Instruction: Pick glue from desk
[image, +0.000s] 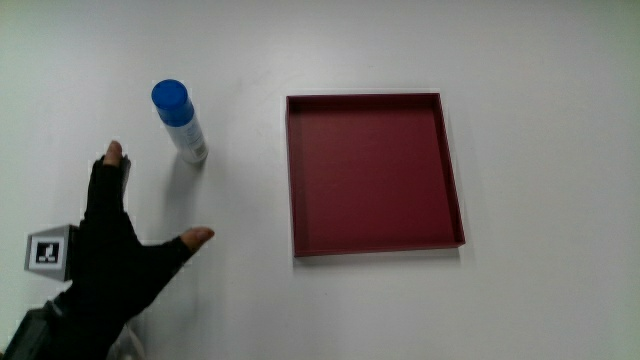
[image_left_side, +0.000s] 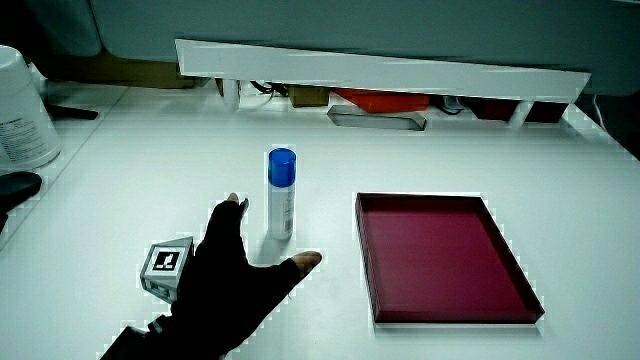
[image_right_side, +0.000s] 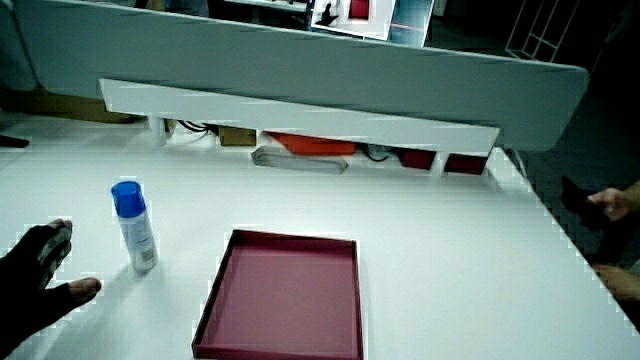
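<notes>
I see the glue (image: 180, 121) standing upright on the bench (image: 550, 300), blue cap up. My hand (image: 115, 255) sits beside it, fingers spread, holding nothing.

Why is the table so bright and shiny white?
Main view: strong light washes the table pale, with a faint shadow beside the glue stick. In a side view, the hand looks dark against that glare, and the red tray stays clear.

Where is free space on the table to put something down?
Bare table lies between the glue stick and the red tray, and between the tray and the partition. The tray itself is empty. It is crowded only where the hand spreads near the glue stick.
</notes>
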